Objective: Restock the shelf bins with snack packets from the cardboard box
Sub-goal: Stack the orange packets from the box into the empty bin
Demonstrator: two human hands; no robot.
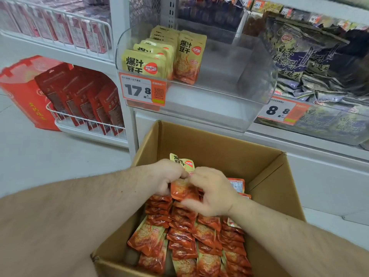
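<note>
Hands meeting over the cardboard box [219, 140], gripping one bunch of snack packets [182, 188].

Left hand [168, 174] and right hand [212, 193] both down inside, fingers [191, 203] curled and pinching that bunch, lifted just above the rows of packets filling the box. Above, clear shelf bin [257, 80] holding upright yellow packets [159, 54] at its left end only; price tag [142, 88] clipped on front.

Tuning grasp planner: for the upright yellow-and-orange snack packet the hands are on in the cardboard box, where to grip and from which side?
Pinch the upright yellow-and-orange snack packet by its flat yellow top edge, coming straight down from above. It stands higher than the tightly packed rows in the brown cardboard box, so only that top is free. The left hand and right hand already grip lower down.
</note>
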